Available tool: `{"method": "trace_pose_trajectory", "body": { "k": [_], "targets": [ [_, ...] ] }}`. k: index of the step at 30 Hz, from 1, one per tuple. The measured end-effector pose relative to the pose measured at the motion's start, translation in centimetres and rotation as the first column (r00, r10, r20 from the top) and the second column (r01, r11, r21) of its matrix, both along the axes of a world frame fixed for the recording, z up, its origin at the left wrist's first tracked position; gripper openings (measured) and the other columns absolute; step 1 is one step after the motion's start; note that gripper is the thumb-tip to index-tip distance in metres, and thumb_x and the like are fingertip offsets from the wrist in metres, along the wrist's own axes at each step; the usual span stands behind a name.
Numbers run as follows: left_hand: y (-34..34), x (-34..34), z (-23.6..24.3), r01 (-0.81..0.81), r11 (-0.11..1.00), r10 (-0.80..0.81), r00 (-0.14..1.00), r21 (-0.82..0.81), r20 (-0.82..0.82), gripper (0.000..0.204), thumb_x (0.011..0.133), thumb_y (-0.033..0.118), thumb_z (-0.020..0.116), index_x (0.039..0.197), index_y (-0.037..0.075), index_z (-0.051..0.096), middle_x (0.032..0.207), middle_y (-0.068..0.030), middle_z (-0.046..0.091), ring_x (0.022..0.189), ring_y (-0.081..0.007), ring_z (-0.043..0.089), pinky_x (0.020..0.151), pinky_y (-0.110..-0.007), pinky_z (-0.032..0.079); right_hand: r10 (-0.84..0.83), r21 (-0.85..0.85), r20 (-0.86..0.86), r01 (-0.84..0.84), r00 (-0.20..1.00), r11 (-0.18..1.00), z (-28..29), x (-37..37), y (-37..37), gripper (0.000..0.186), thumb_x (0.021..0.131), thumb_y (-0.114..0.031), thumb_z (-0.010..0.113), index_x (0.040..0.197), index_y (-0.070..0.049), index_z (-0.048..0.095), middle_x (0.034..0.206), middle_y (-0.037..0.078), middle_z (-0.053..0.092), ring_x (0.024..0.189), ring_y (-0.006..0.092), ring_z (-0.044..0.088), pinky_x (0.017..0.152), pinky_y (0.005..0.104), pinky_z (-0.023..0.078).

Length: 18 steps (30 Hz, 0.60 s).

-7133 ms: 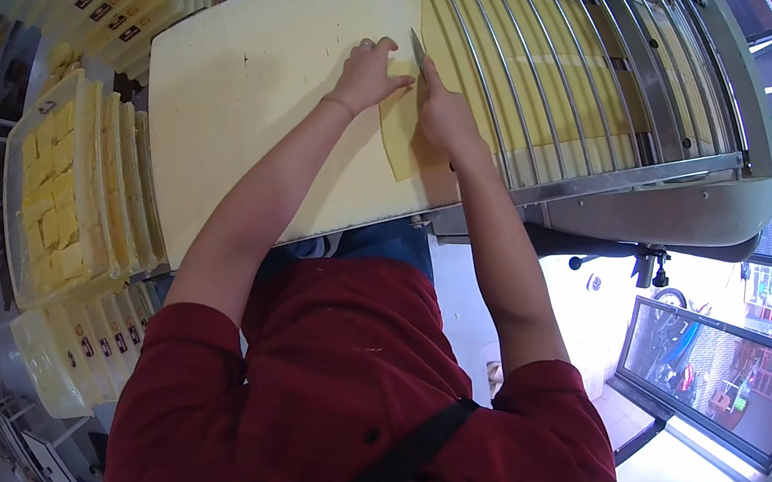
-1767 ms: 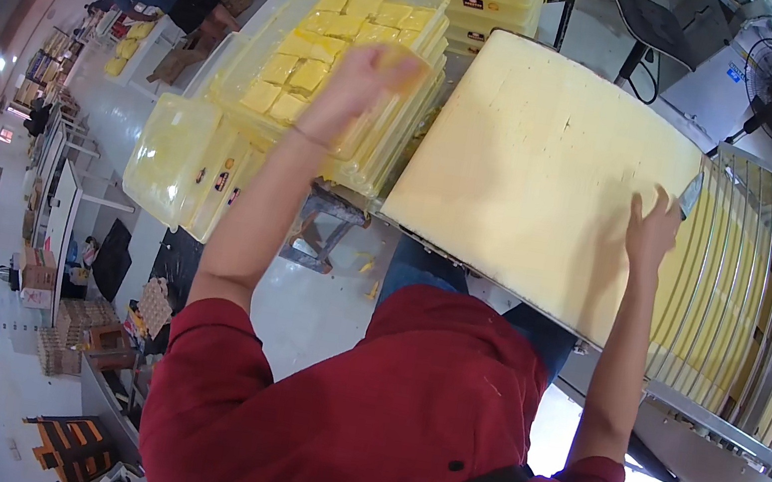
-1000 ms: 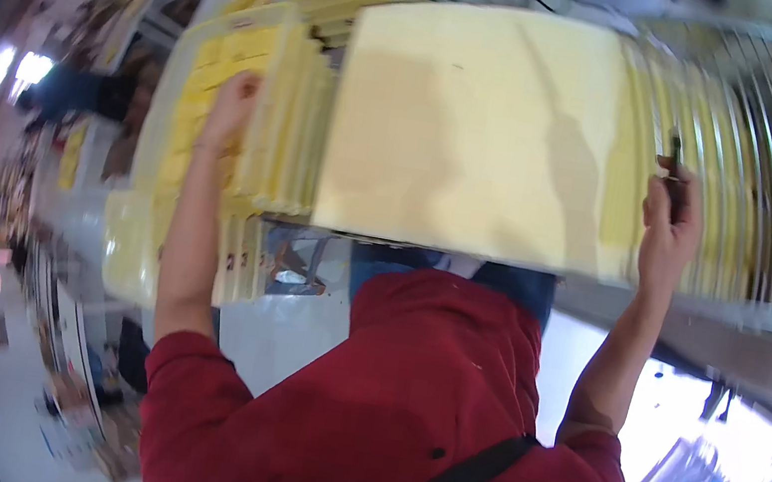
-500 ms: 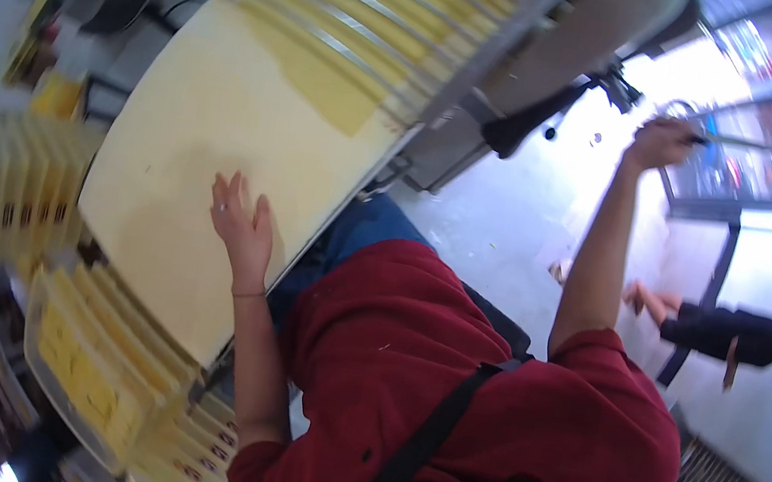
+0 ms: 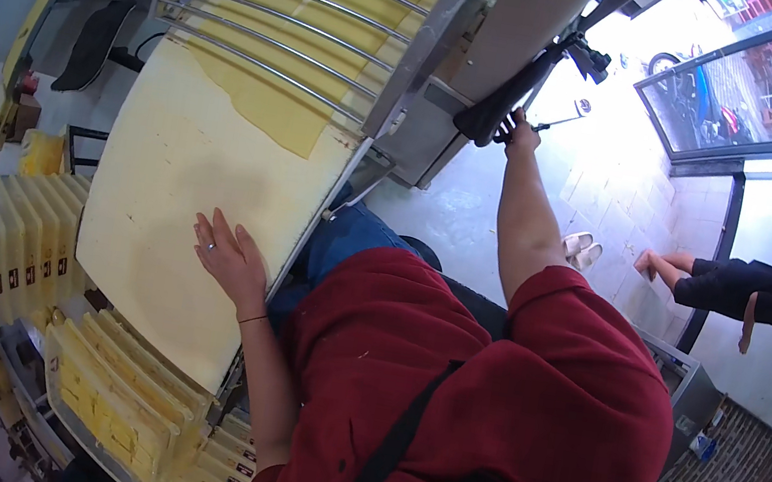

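My left hand [image 5: 231,262] rests at the near right edge of a pale cream board or belt [image 5: 181,198], fingers spread, holding nothing. A thin yellow sheet [image 5: 274,117] with an uneven edge lies on its far part, running under a guard of metal bars [image 5: 284,23]. My right arm stretches far out to the right of the machine. At its end my right hand [image 5: 522,136] is closed on a slim tool with a dark handle and metal shaft [image 5: 558,122], too small to name surely. The hand is close to a long black padded part [image 5: 488,106].
Yellowish translucent upright plates [image 5: 10,252] stand in a row at left, with a bin of similar plates [image 5: 113,400] below. White slippers [image 5: 581,250] lie on the floor. Another person [image 5: 742,289] in dark clothes stands far right, by a glass door [image 5: 731,104].
My right hand has swung left with the tool, from before the glass door to beside the black padded part. My left hand stays on the cream surface. The view has shifted somewhat.
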State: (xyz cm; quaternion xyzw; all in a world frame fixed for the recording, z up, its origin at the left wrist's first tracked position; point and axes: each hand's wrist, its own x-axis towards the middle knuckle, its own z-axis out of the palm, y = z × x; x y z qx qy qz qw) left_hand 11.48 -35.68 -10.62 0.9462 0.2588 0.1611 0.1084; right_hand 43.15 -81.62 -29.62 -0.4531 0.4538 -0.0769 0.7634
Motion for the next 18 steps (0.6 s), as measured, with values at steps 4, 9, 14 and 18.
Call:
{"method": "trace_pose_trajectory", "body": {
  "k": [4, 9, 14, 18],
  "targets": [
    [-0.2, -0.1, 0.4, 0.002, 1.0, -0.002, 1.0, 0.0, -0.021, 0.049, 0.099, 0.027, 0.048, 0.144, 0.007, 0.044, 0.153, -0.0233, 0.033, 0.142, -0.0395, 0.029, 0.115, -0.055, 0.019, 0.02, 0.087, -0.111, -0.011, 0.994, 0.996, -1.1, 0.2, -1.2, 0.013, 0.087, -0.008, 0.063, 0.093, 0.003, 0.06, 0.089, 0.016, 0.064, 0.073, 0.0296, 0.067, 0.066, 0.0433, 0.062],
    [-0.2, 0.7, 0.2, -0.011, 0.999, 0.01, 1.0, -0.032, -0.03, 0.049, 0.098, 0.025, 0.049, 0.143, 0.006, 0.044, 0.154, -0.0221, 0.031, 0.144, -0.0372, 0.026, 0.117, -0.054, 0.017, 0.16, 0.195, 0.043, -0.165, 0.986, 0.967, -1.1, 1.7, -5.5, 0.036, 0.086, -0.025, 0.066, 0.1, 0.006, 0.055, 0.081, 0.016, 0.06, 0.061, 0.0235, 0.058, 0.052, 0.0352, 0.054],
    [-0.4, -0.1, 0.8, -0.035, 0.999, 0.035, 0.999, -0.002, -0.007, 0.048, 0.098, 0.026, 0.05, 0.142, 0.007, 0.046, 0.152, -0.0221, 0.034, 0.142, -0.0386, 0.029, 0.116, -0.054, 0.019, 0.104, 0.104, 0.338, -0.147, 0.935, 0.984, 1.7, 2.0, -3.5, 0.035, 0.087, -0.028, 0.069, 0.096, 0.003, 0.057, 0.076, 0.009, 0.059, 0.058, 0.0182, 0.055, 0.052, 0.0297, 0.049],
    [-0.3, 0.4, 0.6, -0.011, 0.999, 0.011, 1.0, -0.035, -0.002, 0.049, 0.097, 0.025, 0.05, 0.143, 0.008, 0.045, 0.154, -0.0205, 0.032, 0.144, -0.0365, 0.027, 0.117, -0.053, 0.017, 0.149, -0.327, -0.125, -0.183, 0.981, 0.927, -2.1, 1.1, -4.0, 0.033, 0.084, -0.018, 0.075, 0.094, 0.009, 0.059, 0.087, 0.015, 0.066, 0.069, 0.0219, 0.065, 0.055, 0.0338, 0.057]
  ]
}}
